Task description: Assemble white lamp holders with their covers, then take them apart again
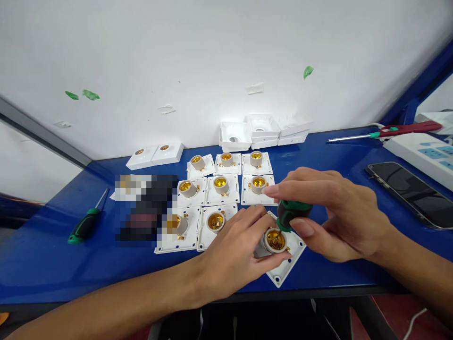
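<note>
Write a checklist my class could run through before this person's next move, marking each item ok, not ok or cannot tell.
1. Left hand steadying the lamp socket: ok, thumb and fingers are around it.
2. Right hand gripping the green-and-black screwdriver: ok.
3. Screwdriver reaching into the socket: ok.
4. Screwdriver tip seated on a screw: cannot tell, too small to make out.
5. White plate squared to the front edge of the blue table: not ok, it is turned cornerwise.
6. Second screwdriver clear of both hands: ok, it lies at the table's left.
</note>
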The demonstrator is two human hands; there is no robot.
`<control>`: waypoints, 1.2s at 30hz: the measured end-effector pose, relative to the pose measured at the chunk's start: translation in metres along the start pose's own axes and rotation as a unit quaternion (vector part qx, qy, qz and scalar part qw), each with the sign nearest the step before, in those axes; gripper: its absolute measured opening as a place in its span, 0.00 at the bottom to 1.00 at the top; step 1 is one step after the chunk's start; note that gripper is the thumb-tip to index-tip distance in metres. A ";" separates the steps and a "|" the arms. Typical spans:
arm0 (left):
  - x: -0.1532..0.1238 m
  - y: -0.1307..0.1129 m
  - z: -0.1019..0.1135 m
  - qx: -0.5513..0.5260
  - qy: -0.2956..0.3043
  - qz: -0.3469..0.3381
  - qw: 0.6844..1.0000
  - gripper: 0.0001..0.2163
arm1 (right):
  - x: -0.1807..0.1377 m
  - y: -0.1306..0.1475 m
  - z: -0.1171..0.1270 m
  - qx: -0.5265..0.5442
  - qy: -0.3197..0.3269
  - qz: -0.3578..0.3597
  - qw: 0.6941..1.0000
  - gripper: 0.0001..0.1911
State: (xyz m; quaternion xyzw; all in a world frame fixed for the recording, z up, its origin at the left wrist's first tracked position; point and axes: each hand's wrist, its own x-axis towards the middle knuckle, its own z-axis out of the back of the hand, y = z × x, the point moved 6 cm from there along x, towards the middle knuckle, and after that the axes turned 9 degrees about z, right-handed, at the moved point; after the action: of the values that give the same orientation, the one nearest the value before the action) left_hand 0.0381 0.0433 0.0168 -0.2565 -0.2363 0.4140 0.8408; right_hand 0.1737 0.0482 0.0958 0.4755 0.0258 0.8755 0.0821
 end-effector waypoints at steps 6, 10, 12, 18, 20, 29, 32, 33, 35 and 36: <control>0.000 0.001 -0.001 0.002 0.008 0.003 1.000 0.10 | -0.001 0.001 -0.002 0.007 -0.016 -0.011 1.000 0.14; 0.000 0.002 -0.002 -0.003 0.015 0.003 1.000 0.10 | -0.001 0.004 -0.002 -0.007 -0.022 -0.012 1.000 0.10; 0.001 0.001 -0.002 -0.006 0.015 0.003 1.000 0.10 | 0.000 0.005 -0.003 -0.008 -0.020 -0.002 1.000 0.09; 0.001 0.001 -0.001 -0.010 0.017 0.015 1.000 0.09 | 0.001 0.003 -0.004 0.014 -0.022 0.004 1.000 0.09; 0.001 0.002 -0.002 -0.022 0.027 0.020 0.999 0.10 | 0.001 0.003 -0.006 0.035 -0.006 0.004 0.999 0.11; 0.002 0.002 -0.002 -0.036 0.029 0.019 0.999 0.09 | 0.001 0.004 -0.009 0.031 -0.042 -0.004 0.999 0.09; 0.001 0.001 -0.002 -0.045 0.029 0.017 0.998 0.09 | 0.000 0.006 -0.008 0.030 -0.046 0.017 0.998 0.10; 0.001 0.001 -0.002 -0.040 0.026 0.015 0.999 0.10 | 0.000 0.006 -0.007 0.025 -0.050 0.020 0.998 0.11; 0.000 0.001 -0.001 -0.026 0.014 0.004 1.000 0.10 | -0.001 0.005 -0.001 0.025 -0.064 0.014 0.998 0.13; 0.000 0.000 0.000 -0.021 0.010 -0.003 1.000 0.11 | -0.001 0.004 0.003 0.030 -0.069 0.003 0.997 0.14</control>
State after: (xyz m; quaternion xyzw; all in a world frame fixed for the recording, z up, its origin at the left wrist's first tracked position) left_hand 0.0380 0.0431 0.0162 -0.2777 -0.2373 0.4036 0.8388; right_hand 0.1758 0.0445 0.0970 0.5372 0.0450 0.8396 0.0662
